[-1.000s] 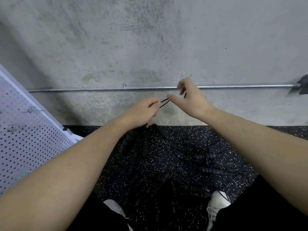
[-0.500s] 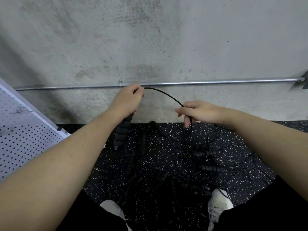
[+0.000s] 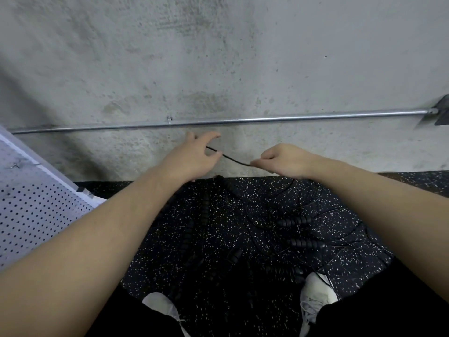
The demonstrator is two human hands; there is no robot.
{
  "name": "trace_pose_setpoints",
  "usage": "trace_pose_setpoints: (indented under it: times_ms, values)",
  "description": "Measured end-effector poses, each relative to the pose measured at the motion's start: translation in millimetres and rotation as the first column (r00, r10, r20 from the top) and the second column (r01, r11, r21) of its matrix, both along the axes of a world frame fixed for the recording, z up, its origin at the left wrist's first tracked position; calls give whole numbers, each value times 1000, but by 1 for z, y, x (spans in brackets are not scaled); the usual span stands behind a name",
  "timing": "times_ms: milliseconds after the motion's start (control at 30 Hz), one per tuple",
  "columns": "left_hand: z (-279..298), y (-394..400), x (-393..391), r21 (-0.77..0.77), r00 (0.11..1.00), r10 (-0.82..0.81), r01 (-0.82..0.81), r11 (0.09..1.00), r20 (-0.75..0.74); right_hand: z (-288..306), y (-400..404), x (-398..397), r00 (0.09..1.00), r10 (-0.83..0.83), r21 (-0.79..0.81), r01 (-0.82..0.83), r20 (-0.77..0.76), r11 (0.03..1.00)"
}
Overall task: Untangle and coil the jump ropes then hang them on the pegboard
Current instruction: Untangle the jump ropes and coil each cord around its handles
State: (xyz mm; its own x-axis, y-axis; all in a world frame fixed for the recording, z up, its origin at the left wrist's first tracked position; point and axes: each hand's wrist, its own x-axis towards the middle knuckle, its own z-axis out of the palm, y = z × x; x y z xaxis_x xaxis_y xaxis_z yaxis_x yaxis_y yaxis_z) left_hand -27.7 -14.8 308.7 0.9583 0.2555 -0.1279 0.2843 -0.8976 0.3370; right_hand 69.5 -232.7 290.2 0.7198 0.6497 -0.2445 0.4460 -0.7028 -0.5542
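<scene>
Black cord (image 3: 233, 159) runs in a short sagging line between my two hands, both held out in front of the concrete wall (image 3: 218, 57) just below the metal conduit (image 3: 267, 119). My right hand (image 3: 285, 161) pinches the cord's right end between thumb and curled fingers, and more cord trails from under that hand down to the floor. My left hand (image 3: 192, 158) is spread, thumb and index finger reaching forward; the cord's left end passes in against its palm side, but I cannot tell whether any finger really grips it there. A ribbed black foam handle (image 3: 227, 186) shows just below the left hand, partly hidden by the wrist.

On the speckled rubber floor (image 3: 243, 239) between my feet lies the rest of the jump ropes (image 3: 291, 229), a loose tangle of thin cords and several ribbed handles, dark against the dark mat and hard to separate. My white shoes (image 3: 315, 288) stand at the near edge of the pile. The white pegboard (image 3: 36, 210) leans at the left, its lower corner on the floor near the wall, well apart from the tangle.
</scene>
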Motion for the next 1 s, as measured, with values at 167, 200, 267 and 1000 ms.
trace_pose_setpoints:
  times_ms: [167,200,267,1000]
  values:
    - [2,-26,3,-34,996,-57,59,998,68,8,22,-10,999,17,61,-19,29,998]
    - [1,-27,3,-35,995,-78,80,996,65,10,23,-10,1000,13,110,-16,28,994]
    - [0,-29,1,-62,994,-105,107,992,30,13,26,-10,1000,7,204,-7,5,979]
    - [3,4,-6,-179,972,74,-116,977,-223,5,16,1,977,-214,216,213,-21,953]
